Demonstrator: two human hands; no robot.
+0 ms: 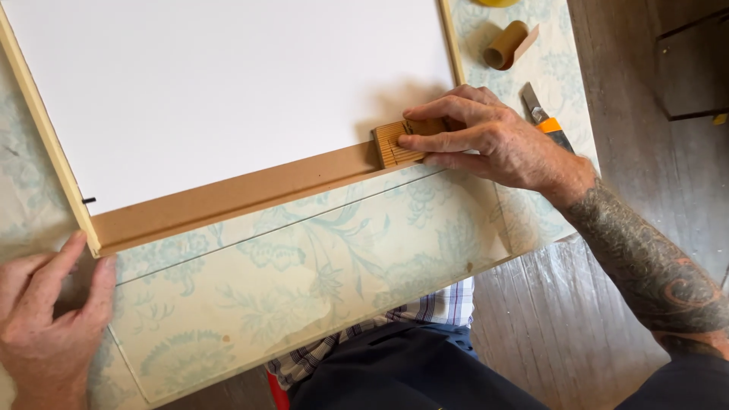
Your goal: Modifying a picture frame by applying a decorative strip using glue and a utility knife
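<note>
Wooden block [399,143] pinched in right hand [493,140] on frame edge [235,193]; left hand [45,319] loosely curled at corner, holding nothing

Tabletop [304,281] covered in pale paper with a faded blue-green floral print, a straight seam running across it. Cardboard tube [507,44] lying on its side near the top right, a loose flap of cardboard sticking off it. Utility knife [543,118] with grey metal blade and orange collar just below the tube, partly hidden. Yellow object [495,2] cut off at top edge, kind unclear. Grey wood-plank floor [569,319] on the right. Dark furniture [695,61] in the top right corner. Plaid shirt [433,311] and dark trousers [402,368] at the bottom.
</note>
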